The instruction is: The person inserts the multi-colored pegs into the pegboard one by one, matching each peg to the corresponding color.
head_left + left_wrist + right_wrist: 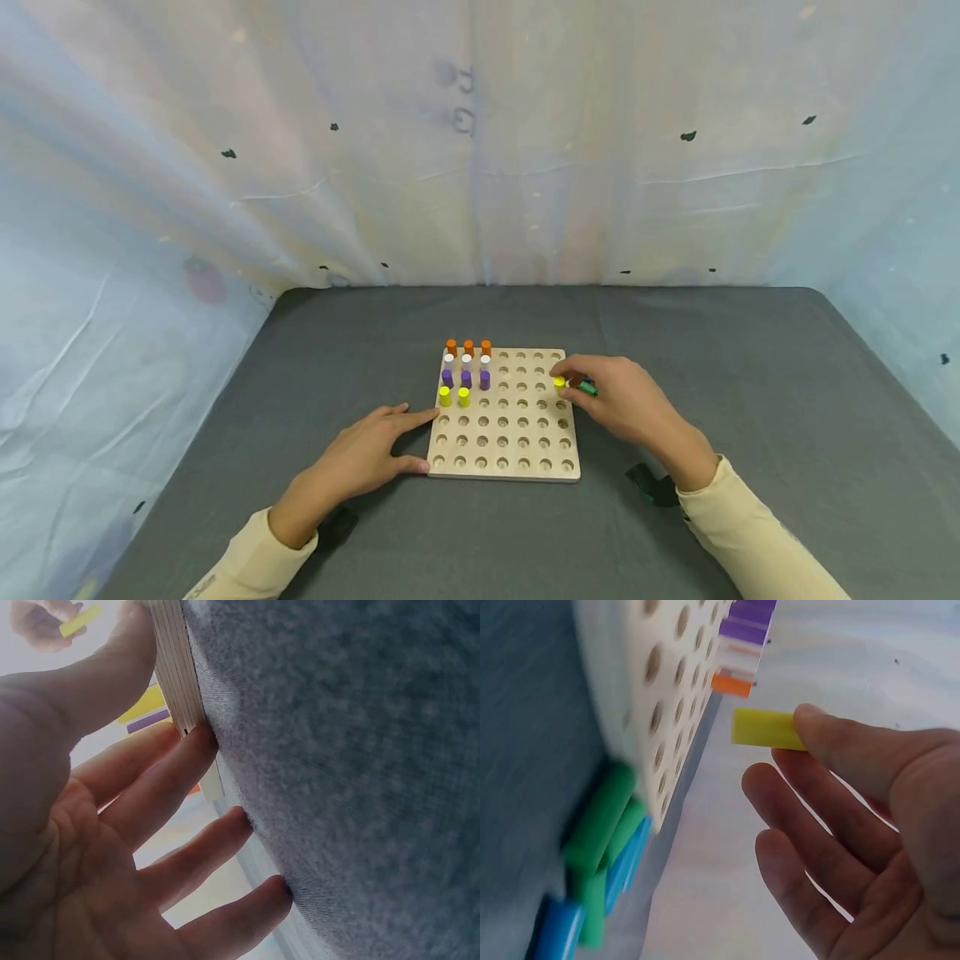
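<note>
Eleven pegs stood upright in the wooden pegboard (513,432), gathered toward its far left corner: three orange pegs (468,346) in the farthest row, then three white pegs (467,362), then three purple pegs (466,379), and in the fourth row two yellow pegs (464,397). The right hand (622,396) held one more peg, a yellow cylinder (765,729), which was pinched between the thumb and the index finger, while its other fingers were loosely bent. This yellow cylinder was near the right edge of the pegboard, and in the right wrist view its free end was apart from the drilled face. Below this hand, just beside the same edge, some green pegs (600,817) and blue pegs (558,930) lay close together on the grey worktop (360,350). The left hand (367,454) was wide, with its fingers spread and holding nothing in a grip; its index finger and thumb touched the left side of the pegboard, the thumb close to the near corner. Both arms wore cream sleeves (262,550), and behind the worktop hung a pale, creased sheet (555,192) with small dark marks.
</note>
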Available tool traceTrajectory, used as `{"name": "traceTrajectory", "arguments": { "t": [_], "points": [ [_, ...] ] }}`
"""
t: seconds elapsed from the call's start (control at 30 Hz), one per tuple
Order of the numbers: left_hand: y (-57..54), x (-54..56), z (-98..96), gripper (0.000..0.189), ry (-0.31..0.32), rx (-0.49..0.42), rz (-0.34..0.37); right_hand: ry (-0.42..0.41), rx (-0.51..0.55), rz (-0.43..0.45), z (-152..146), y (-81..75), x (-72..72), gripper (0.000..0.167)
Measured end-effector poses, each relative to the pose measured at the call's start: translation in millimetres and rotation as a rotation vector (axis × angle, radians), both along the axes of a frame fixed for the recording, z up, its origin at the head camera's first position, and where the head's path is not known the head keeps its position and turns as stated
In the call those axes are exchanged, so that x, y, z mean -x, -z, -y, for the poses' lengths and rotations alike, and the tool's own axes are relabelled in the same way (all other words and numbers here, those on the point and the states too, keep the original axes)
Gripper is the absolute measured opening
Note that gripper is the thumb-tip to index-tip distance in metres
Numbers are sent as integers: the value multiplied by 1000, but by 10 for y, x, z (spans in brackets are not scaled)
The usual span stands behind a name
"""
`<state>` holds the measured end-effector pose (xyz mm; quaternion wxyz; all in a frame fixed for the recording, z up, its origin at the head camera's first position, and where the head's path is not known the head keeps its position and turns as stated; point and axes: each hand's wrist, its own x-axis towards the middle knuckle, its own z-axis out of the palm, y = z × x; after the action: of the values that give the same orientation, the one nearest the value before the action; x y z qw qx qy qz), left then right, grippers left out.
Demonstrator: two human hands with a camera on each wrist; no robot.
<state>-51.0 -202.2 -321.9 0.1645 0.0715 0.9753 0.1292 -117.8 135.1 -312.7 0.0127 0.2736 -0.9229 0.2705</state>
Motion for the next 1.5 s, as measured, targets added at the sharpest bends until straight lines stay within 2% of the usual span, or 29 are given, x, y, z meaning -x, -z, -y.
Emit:
{"name": "traceTrajectory", "arguments": {
  "t": [0.27,0.5,0.8,1.03,1.3,1.4,1.5],
  "points": [
    [2,24,6,77,7,-11,-6,-80,16,45,361,-16,92,25],
    [3,22,14,77,-2,-5,7,-153,9,71,665,44,178,24],
    [-2,8,35,76,-13,-10,17,-180,-14,105,905,97,217,22],
    [-7,7,25,76,-9,-2,22,-184,-29,105,931,135,195,20],
    [-1,20,21,76,-10,4,20,-185,-34,128,839,92,130,24],
    [-4,9,18,77,-11,2,24,-147,-20,139,694,62,36,28],
    [-3,-11,21,77,-14,0,26,-71,-7,154,486,36,-95,29]
  ]
}}
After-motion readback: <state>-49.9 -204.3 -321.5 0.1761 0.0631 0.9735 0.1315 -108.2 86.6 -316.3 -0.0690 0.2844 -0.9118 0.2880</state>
